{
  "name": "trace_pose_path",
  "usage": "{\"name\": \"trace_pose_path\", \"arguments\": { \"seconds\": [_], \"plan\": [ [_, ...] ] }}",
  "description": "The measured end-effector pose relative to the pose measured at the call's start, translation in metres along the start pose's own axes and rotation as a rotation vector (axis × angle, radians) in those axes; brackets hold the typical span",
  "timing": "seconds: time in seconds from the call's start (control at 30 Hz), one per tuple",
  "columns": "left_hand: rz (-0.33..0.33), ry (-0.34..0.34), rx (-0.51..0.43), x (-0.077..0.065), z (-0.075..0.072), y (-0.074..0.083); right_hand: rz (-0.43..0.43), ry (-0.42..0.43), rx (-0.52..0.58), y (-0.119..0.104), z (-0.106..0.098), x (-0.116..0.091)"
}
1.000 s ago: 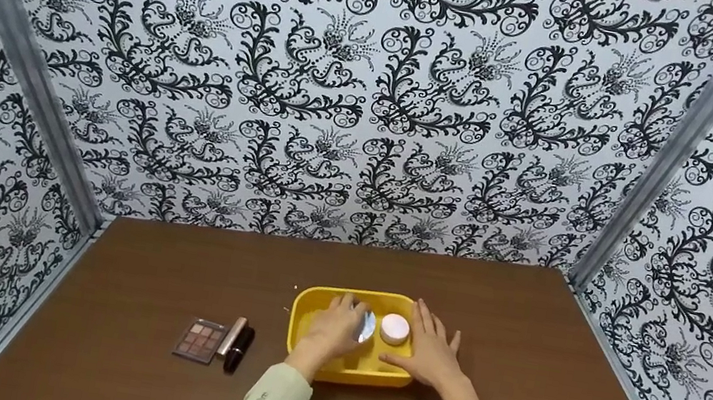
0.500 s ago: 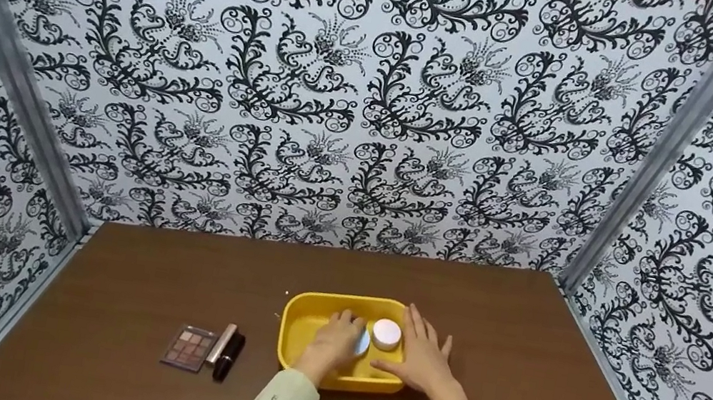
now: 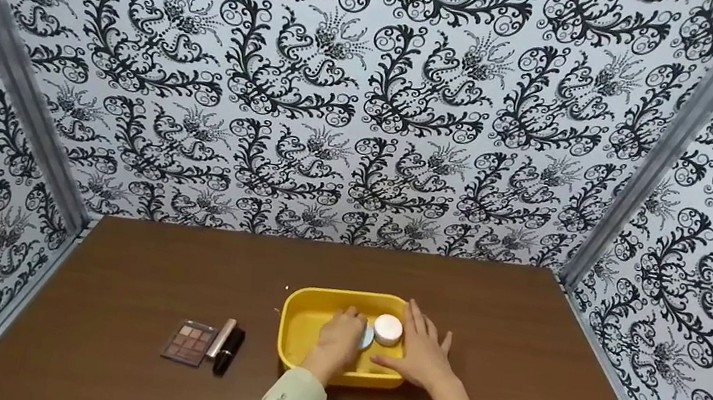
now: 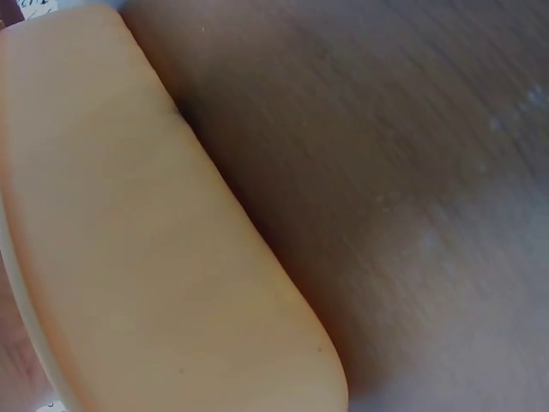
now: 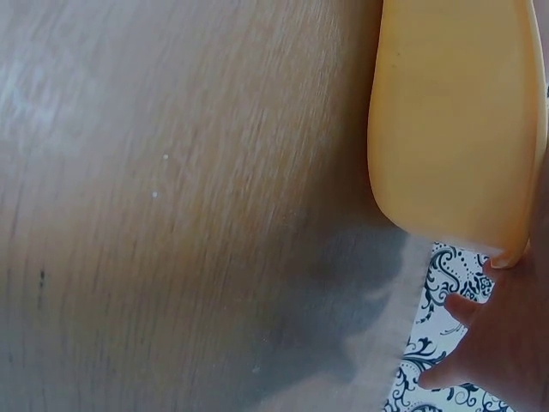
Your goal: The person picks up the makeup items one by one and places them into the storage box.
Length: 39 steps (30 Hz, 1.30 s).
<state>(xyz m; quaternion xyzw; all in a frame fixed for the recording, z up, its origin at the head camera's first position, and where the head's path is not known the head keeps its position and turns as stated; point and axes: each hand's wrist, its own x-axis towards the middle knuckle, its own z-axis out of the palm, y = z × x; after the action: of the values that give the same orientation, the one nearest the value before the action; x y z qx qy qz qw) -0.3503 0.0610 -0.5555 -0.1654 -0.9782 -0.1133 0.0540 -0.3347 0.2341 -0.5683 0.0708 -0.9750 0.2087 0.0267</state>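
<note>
My left hand [image 3: 339,339] reaches down inside a yellow plastic bin [image 3: 312,290], its fingers curled around a light-blue, shiny round item [image 3: 367,337] that is mostly hidden by the hand. A white round jar [image 3: 387,330] with a pale lid stands in the bin just to the right of that item. Over the bin's right end lies my right hand [image 3: 425,353], fingers spread and fairly straight along the rim, thumb pointing inward. In the right wrist view its fingertips extend past the bin's end wall [image 5: 463,129].
Left of the bin on the brown wooden table [image 3: 169,277] lie an eyeshadow palette [image 3: 189,343], a rose-gold tube [image 3: 221,339] and a black tube [image 3: 228,352], side by side. Patterned black-and-white walls [image 3: 313,113] enclose the table's back and sides.
My left hand has turned and settled lower in the bin, with less of the light-blue item showing. The right hand keeps its place at the rim. The head view has shifted slightly.
</note>
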Motion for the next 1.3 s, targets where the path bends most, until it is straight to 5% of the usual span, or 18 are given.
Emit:
{"name": "trace_pose_path", "arguments": {
  "seconds": [0.23,0.53,0.93,1.3],
  "plan": [
    [-0.031,0.044,0.009,0.001,0.003,0.003,0.002,0.000,0.006,-0.001,0.000,0.001],
    [-0.015,-0.010,-0.007,-0.001,-0.003,0.002,0.000,0.013,-0.012,-0.002,-0.004,0.002],
    [-0.016,-0.099,-0.138,-0.004,-0.009,-0.010,-0.004,0.015,0.002,-0.001,-0.002,-0.002],
    [-0.028,-0.081,-0.189,-0.003,-0.034,-0.011,-0.004,0.005,-0.005,-0.005,-0.006,-0.002]
  ]
}}
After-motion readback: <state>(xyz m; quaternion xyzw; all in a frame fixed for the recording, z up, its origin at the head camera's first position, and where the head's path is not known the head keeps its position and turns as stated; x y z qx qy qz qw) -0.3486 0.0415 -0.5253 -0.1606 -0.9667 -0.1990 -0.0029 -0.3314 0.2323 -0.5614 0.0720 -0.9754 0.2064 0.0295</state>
